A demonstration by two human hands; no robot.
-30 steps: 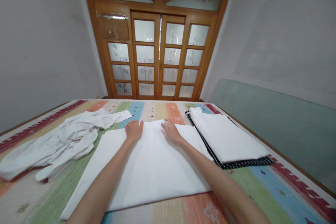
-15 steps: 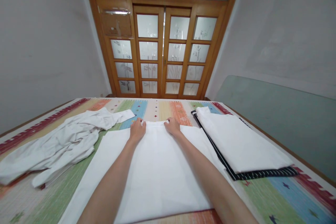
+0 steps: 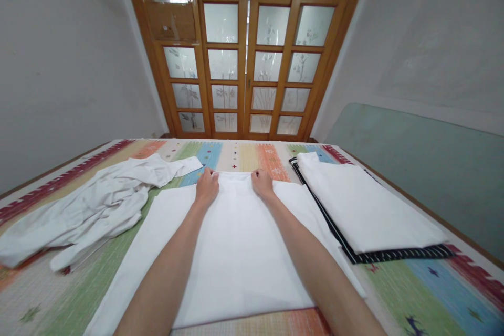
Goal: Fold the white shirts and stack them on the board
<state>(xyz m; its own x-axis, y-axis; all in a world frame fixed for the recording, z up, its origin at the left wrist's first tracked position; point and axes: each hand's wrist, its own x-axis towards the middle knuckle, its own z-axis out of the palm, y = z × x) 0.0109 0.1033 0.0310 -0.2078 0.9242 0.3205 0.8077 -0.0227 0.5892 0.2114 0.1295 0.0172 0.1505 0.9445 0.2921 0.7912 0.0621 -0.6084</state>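
Observation:
A white shirt (image 3: 240, 252) lies spread out in front of me, its far edge raised slightly between my hands. My left hand (image 3: 207, 186) pinches the left end of that far edge, fingers curled over the cloth. At the right end, my right hand (image 3: 263, 182) grips the same edge with its fingers closed. The cloth between the two hands is drawn straight. My forearms cover part of the shirt on both sides.
To the left lies a crumpled white garment (image 3: 114, 194). A folded white garment (image 3: 366, 205) rests on black striped cloth (image 3: 401, 255) at the right. A colourful patterned cover (image 3: 429, 294) lies beneath. Beyond are wooden glass-paned doors (image 3: 244, 79) and a pale green board (image 3: 397, 142).
My hands have lifted the shirt's far edge a little and moved slightly apart, stretching it straight. The camera view has tilted downward slightly.

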